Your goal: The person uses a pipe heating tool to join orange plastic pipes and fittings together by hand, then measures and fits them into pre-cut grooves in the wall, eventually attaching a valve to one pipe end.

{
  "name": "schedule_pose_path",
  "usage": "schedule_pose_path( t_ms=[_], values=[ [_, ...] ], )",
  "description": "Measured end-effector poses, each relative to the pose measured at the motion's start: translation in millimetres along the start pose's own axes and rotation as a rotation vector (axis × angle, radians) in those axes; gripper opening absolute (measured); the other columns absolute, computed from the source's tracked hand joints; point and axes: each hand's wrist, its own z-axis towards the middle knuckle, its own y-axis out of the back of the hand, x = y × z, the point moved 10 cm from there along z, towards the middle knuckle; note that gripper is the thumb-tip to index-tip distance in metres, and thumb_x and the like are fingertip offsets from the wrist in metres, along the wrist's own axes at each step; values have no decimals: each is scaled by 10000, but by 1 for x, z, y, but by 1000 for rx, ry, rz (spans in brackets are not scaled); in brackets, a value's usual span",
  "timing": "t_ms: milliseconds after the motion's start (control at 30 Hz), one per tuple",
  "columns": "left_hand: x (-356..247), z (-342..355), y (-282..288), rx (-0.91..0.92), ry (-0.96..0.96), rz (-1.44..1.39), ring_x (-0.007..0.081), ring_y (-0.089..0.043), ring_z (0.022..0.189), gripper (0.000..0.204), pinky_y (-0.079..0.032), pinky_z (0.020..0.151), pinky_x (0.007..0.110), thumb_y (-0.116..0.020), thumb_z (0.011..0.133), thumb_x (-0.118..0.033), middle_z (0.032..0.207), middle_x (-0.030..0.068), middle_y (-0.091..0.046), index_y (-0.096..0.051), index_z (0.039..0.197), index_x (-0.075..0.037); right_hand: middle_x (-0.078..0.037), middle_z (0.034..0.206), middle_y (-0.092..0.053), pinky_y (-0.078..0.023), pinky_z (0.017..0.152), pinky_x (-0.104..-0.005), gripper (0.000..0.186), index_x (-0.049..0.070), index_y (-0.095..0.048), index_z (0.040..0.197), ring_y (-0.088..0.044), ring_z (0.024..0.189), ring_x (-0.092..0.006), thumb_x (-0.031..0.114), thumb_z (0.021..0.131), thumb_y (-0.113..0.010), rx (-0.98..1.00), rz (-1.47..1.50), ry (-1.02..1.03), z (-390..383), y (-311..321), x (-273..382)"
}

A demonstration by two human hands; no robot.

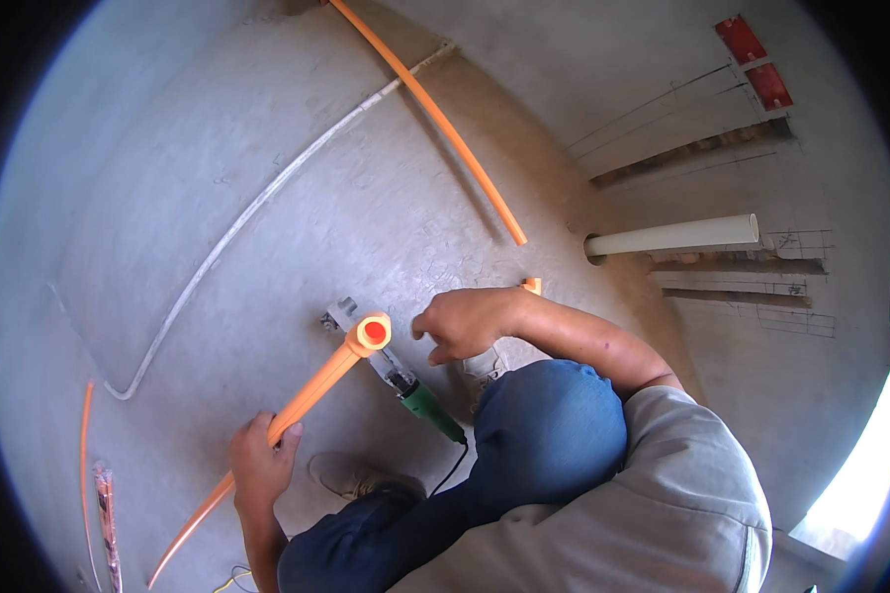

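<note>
My left hand (265,460) is closed around a long orange plastic pipe (316,385) that slants up to the right. On the pipe's upper end sits an orange fitting (373,332), its red-toned opening facing up. Below that end, a pipe welding iron (423,405) with a green handle, metal head and black cord rests on the floor, partly hidden by the pipe and fitting. My right hand (468,324) hovers to the right of the fitting, thumb and forefinger apart, with nothing seen between them. Its other fingers are partly hidden.
Another orange pipe (445,128) crosses a white conduit (237,222) on the concrete floor. A small orange fitting (532,286) lies beyond my right wrist. A pale pipe (677,235) projects at the grooved wall, near red boxes (742,40). A wrapped bundle (107,514) lies left.
</note>
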Motion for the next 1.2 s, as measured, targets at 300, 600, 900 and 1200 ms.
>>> schedule_pose_path(
  t_ms=[300,600,900,1200],
  values=[
    [8,5,4,-86,81,-6,415,-637,675,384,-480,631,500,-794,876,-343,743,184,-656,-599,821,-17,-238,1125,-715,-529,948,-519,339,30,-692,1191,-675,1079,-426,260,943,-663,-425,-382,-584,-81,94,-45],
    [8,-3,-3,-77,2,77,387,-695,726,490,-535,658,492,-727,913,-523,771,142,-703,-643,859,-44,-208,994,-716,-539,840,-480,285,-16,-670,1165,-679,974,-399,135,925,-703,-754,-594,175,-45,144,147],
    [1,0,-5,-22,-40,52,415,-696,746,489,-535,692,534,-700,920,-532,777,184,-704,-669,884,-45,-130,1021,-698,-518,878,-426,251,45,-695,1055,-664,1069,-296,227,883,-711,-102,-824,387,55,8,214],
    [3,-16,17,-428,-185,-158,397,-652,810,231,-504,728,500,-790,845,-183,809,172,-650,-643,908,-16,-96,969,-760,-547,765,-409,231,51,-696,1098,-745,900,-300,169,903,-656,57,-678,210,110,-33,178]
  ],
)
